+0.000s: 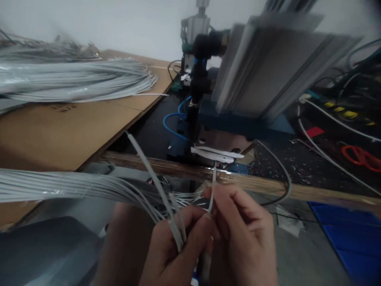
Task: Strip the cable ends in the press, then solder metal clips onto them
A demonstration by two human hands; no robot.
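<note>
My left hand (181, 246) is closed around grey cables (149, 169), which stick up out of the fist toward the upper left. My right hand (244, 234) pinches another grey cable (214, 180) between thumb and fingers, close against the left fingertips. That cable points up and away, its coloured wire end near the front of a press-like machine (247, 71) at the bench edge. White strips (214, 155) lie across the machine's base just beyond the cable tip. The lower ends of the held cables are hidden by the hands.
A thick bundle of grey cables (74, 81) lies on a cardboard sheet (98, 131) at left. A second bundle (65, 184) hangs nearer, below the bench's wooden edge (268, 182). Orange tubing (360, 157) and loose white cables are on the right. A blue sheet (348, 238) is at lower right.
</note>
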